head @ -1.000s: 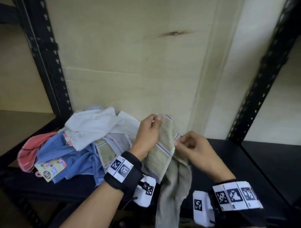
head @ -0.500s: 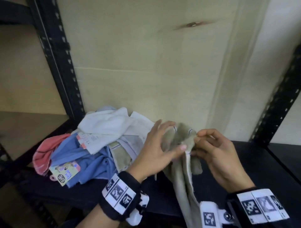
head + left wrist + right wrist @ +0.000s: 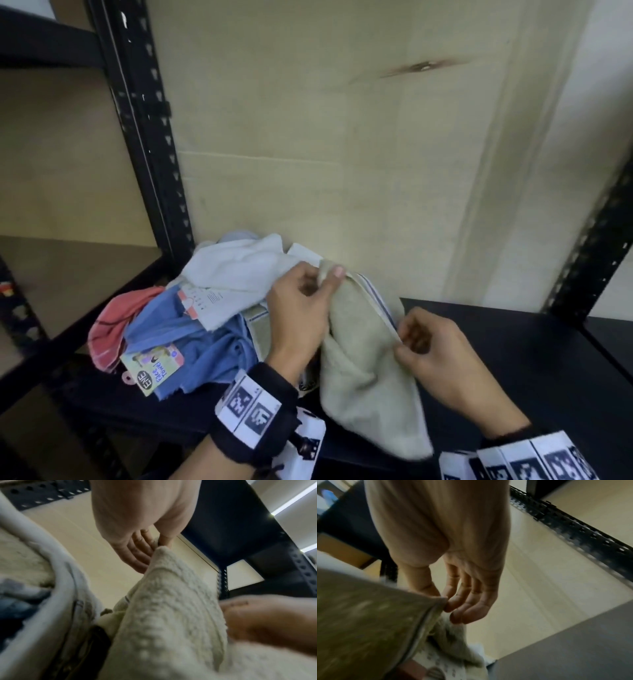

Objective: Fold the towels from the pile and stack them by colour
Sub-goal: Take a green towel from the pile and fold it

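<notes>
Between the two hands, above the front of the black shelf (image 3: 513,346), hung a beige towel (image 3: 359,370) with a blue-striped border. The left hand (image 3: 301,308) pinched its top corner between thumb and fingers, held high and toward the wall; the wrist view showed the fingers (image 3: 137,550) closed on that terry corner. The right hand (image 3: 435,349) sat lower and nearer the body, thumb and forefinger nipping the striped hem partway along, the other fingers (image 3: 471,601) loosely curled beside it. So both hands were clamped on the same edge, close together. That edge ran slantwise from the upper left grip down to the right one, and the rest of the cloth drooped from it toward the person, past the shelf's front lip. To square the towel for folding, the right hand would likely need to slide outward along the hem to the far corner, which I could not see. Just left of the left hand lay the pile (image 3: 191,322): white, blue and pink towels, unfolded, some with tags.
</notes>
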